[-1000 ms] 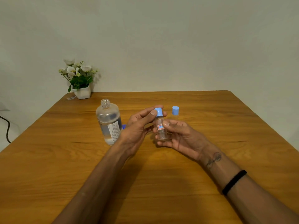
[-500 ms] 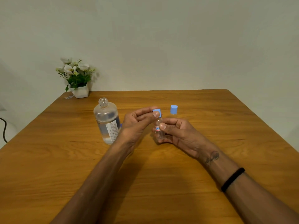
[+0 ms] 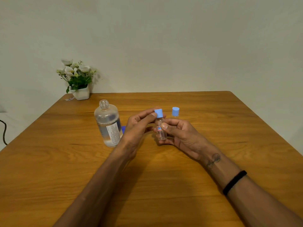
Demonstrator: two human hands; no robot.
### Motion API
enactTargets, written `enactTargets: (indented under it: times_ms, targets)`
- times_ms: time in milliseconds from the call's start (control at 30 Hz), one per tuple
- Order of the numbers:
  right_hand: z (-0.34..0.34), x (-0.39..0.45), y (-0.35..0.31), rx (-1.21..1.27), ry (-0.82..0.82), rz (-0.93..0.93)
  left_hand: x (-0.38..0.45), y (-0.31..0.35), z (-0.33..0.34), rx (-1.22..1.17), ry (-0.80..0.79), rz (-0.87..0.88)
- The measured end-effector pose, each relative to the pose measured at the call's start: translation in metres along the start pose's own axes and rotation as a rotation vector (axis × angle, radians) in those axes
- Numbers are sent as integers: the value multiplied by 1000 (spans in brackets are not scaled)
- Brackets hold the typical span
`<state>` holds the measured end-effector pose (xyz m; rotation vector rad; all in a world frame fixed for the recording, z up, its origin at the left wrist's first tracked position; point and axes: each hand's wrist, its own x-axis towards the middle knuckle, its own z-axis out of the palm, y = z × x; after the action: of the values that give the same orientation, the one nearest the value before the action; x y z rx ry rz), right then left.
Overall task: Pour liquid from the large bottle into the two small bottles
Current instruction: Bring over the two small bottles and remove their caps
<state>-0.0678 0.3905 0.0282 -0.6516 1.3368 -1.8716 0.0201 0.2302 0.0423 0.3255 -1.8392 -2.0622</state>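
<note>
A large clear bottle [image 3: 108,123] with a white label stands uncapped on the wooden table [image 3: 65,161], partly filled with clear liquid. My right hand [image 3: 178,133] grips a small clear bottle [image 3: 161,131] upright above the table's middle. My left hand [image 3: 138,126] pinches that bottle's light blue cap [image 3: 158,113] between thumb and fingers. A second small bottle with a blue cap [image 3: 175,111] stands just behind my right hand, its body mostly hidden. A dark blue cap [image 3: 123,129] lies behind my left hand, next to the large bottle.
A white pot with white flowers [image 3: 78,80] sits at the table's far left corner. A black cable [image 3: 4,133] hangs off the left side. The wall lies right behind the table.
The small bottle and both hands have shifted slightly; my left fingers stay on its blue cap and my right thumb has moved over the label.
</note>
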Motion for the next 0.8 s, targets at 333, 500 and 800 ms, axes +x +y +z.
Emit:
enactTargets:
  times_ms: [333, 500, 800]
  targets:
    - [-2, 3, 3, -28, 4, -18, -3, 0, 0, -14, 67, 93]
    - [-1, 2, 6, -43, 3, -41, -3, -3, 2, -60, 83, 71]
    - [-2, 1, 4, -87, 43, -61, 0, -1, 4, -36, 6, -63]
